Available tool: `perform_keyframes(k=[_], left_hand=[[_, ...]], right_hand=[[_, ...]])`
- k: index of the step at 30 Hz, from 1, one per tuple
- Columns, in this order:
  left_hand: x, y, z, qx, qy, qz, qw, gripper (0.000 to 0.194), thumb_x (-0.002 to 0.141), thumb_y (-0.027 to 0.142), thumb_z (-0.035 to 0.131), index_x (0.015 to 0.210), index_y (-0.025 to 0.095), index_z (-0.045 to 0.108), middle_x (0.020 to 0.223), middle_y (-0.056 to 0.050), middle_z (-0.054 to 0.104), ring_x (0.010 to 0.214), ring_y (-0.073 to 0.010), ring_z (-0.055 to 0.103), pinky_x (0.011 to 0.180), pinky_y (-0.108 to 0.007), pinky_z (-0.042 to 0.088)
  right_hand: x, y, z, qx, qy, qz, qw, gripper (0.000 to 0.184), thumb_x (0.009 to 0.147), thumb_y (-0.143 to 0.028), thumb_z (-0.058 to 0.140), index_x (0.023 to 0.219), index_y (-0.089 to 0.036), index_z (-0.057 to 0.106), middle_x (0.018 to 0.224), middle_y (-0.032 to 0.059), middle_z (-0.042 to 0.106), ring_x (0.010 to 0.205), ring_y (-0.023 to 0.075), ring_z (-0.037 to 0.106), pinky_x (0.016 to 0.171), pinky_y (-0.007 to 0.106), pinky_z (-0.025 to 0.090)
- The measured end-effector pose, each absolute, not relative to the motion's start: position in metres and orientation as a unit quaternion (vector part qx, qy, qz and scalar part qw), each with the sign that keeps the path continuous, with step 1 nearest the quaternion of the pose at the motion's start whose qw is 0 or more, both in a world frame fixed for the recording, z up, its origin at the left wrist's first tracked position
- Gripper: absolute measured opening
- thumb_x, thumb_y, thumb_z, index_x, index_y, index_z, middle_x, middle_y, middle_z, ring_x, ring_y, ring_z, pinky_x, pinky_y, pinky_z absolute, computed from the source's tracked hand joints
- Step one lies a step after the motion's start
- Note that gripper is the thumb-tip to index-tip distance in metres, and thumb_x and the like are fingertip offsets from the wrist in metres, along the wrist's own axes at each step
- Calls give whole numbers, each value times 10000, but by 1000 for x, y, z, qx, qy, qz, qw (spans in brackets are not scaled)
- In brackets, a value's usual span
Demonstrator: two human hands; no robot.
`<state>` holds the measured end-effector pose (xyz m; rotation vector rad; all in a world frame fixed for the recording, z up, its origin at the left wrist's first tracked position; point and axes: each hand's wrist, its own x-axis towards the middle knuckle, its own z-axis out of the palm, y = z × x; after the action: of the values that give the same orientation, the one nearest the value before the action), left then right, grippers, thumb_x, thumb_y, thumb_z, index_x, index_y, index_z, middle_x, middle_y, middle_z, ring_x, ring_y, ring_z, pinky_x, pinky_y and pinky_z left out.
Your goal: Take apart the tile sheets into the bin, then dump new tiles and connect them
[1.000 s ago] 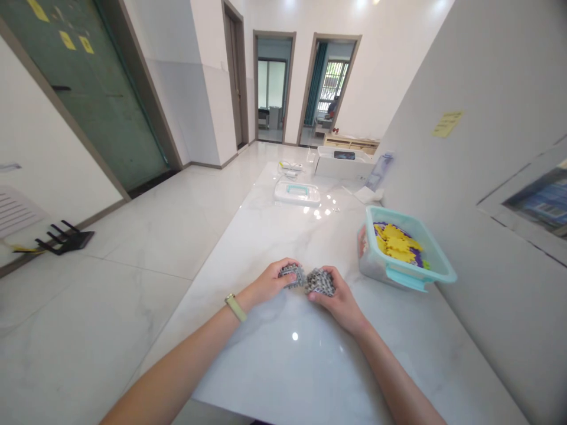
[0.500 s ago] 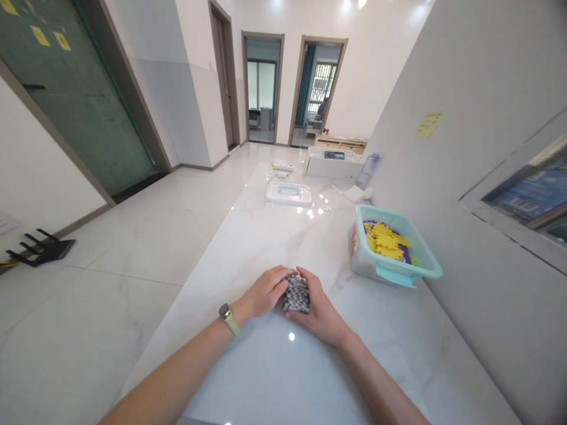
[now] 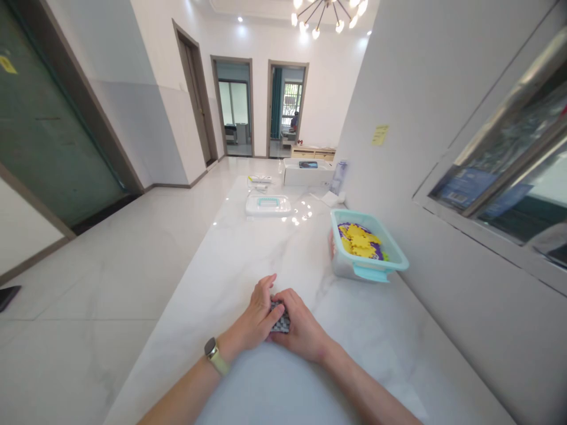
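Note:
My left hand (image 3: 256, 314) and my right hand (image 3: 302, 326) are close together on the white marble table (image 3: 248, 260), near its middle. Both hands cup a grey studded plastic brick assembly (image 3: 280, 319), and their fingers hide most of it. Only a small patch of its grey studs shows between them. It looks like one block, though the joint between its pieces is hidden. A pale green band with a watch-like face (image 3: 215, 356) sits on my left wrist.
To the right stands a clear tub with an aqua rim (image 3: 370, 236), holding yellow and purple pieces. Farther along the table are a white lidded case (image 3: 268, 205), a white box (image 3: 308, 173), white cables (image 3: 260, 182) and a clear bottle (image 3: 339, 177). A wall runs along the table's right side.
The two grey pieces, apart a second ago, have come together between my hands. My fingers now cover more of them, and the whole view has tilted upward.

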<state>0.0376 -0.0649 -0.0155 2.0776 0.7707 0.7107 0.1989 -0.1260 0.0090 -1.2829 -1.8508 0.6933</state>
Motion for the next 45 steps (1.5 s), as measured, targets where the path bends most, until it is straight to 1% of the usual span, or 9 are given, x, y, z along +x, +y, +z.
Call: perform_keyframes(k=[5,9,12,16,19,26,32,40,45], left_hand=[[37,-63,-20,812,313,297,392,548,1011,398,349,1476,275,86,1498,-143,207,1388,-276,263,1138,-536,283],[38,-61,-22,805,324,320,380,545,1009,393,355,1477,283,98,1503,-140,222,1390,-286,267,1129,-546,282],[38,-62,-23,805,323,314,385,547,1008,399,358,1474,289,93,1502,-136,219,1381,-277,281,1126,-533,296],[38,-64,-20,808,317,290,403,539,1010,411,354,1476,296,108,1491,-123,242,1367,-265,300,1137,-516,294],[38,-67,-16,809,317,280,408,529,1010,423,345,1474,291,127,1495,-121,241,1356,-265,313,1135,-514,300],[36,-66,-10,822,287,261,416,489,1010,413,350,1460,284,207,1464,-124,308,1342,-273,350,1119,-501,338],[36,-67,-9,828,282,263,407,486,1003,383,389,1456,292,240,1449,-118,342,1332,-276,380,1111,-499,359],[37,-67,-9,843,276,258,382,522,987,371,428,1457,287,217,1438,-129,341,1310,-279,398,1092,-515,387],[37,-67,-9,855,267,254,365,534,983,351,437,1459,291,202,1436,-134,334,1302,-279,397,1086,-526,394]], right_hand=[[206,-121,7,-530,-717,228,391,594,594,-196,850,1083,-241,514,1086,42,581,1007,241,549,870,383,479],[224,-118,13,-541,-697,165,440,573,653,-268,838,1106,-243,488,1071,59,562,1010,245,558,866,385,493],[250,-117,25,-543,-666,44,509,585,714,-354,814,1170,-254,461,1132,89,536,1084,272,546,936,432,472],[302,-111,45,-591,-485,-183,618,753,717,-427,801,1306,-221,381,1216,132,490,1172,310,500,1023,493,407],[345,-102,55,-641,-387,-266,607,833,718,-533,759,1348,-154,368,1259,170,475,1174,330,496,1003,500,411],[390,-90,44,-782,-365,-249,440,704,768,-666,577,1231,-136,556,1177,195,607,1165,394,495,1021,608,280],[387,-100,34,-773,-391,-222,448,661,805,-659,533,1221,-148,580,1211,180,608,1180,360,488,1007,550,332],[382,-103,30,-740,-396,-221,497,395,911,-497,469,959,-187,708,1160,138,637,1163,321,500,985,514,354],[364,-104,27,-737,-428,-229,470,379,934,-478,451,949,-221,729,1155,94,659,1170,309,489,1012,516,293]])
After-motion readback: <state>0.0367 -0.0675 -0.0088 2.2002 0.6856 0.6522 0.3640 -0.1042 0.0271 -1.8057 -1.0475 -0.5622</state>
